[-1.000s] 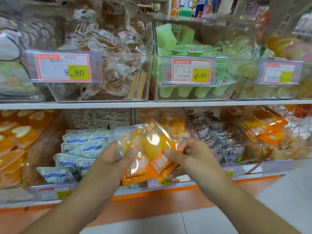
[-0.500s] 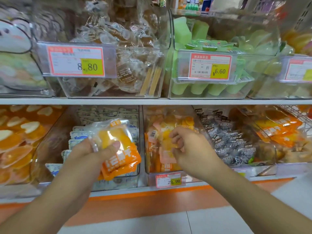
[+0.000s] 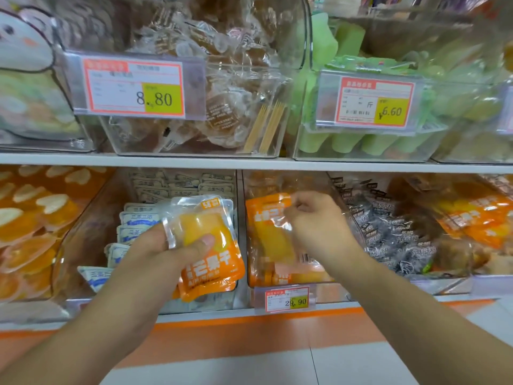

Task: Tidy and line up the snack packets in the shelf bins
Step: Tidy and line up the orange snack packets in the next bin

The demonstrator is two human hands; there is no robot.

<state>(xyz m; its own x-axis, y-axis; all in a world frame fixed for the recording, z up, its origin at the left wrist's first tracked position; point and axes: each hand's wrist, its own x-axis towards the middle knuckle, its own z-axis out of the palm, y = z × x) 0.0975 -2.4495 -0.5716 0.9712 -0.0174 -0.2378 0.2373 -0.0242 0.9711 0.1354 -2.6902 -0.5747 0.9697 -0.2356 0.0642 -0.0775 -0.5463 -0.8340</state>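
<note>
- Slippage is the main risk: the left hand (image 3: 155, 254) holds a stack of orange dried-mango packets (image 3: 206, 245) out in front of the neighbouring bin of white packets (image 3: 133, 226), clamped only by thumb over fingers, so the glossy lower ones could slide out.
- The right hand (image 3: 316, 226), inside the clear middle bin (image 3: 277, 284), pinches another mango packet (image 3: 270, 226); a careless tug could topple its neighbours.
- Compared with 0.5 s ago, that packet now stands raised against the bin's left side.

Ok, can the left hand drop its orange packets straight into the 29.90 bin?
Probably not yet. The right hand sits in that bin's opening, gripping a packet; the left hand holds its orange packets before the neighbouring bin.
</note>
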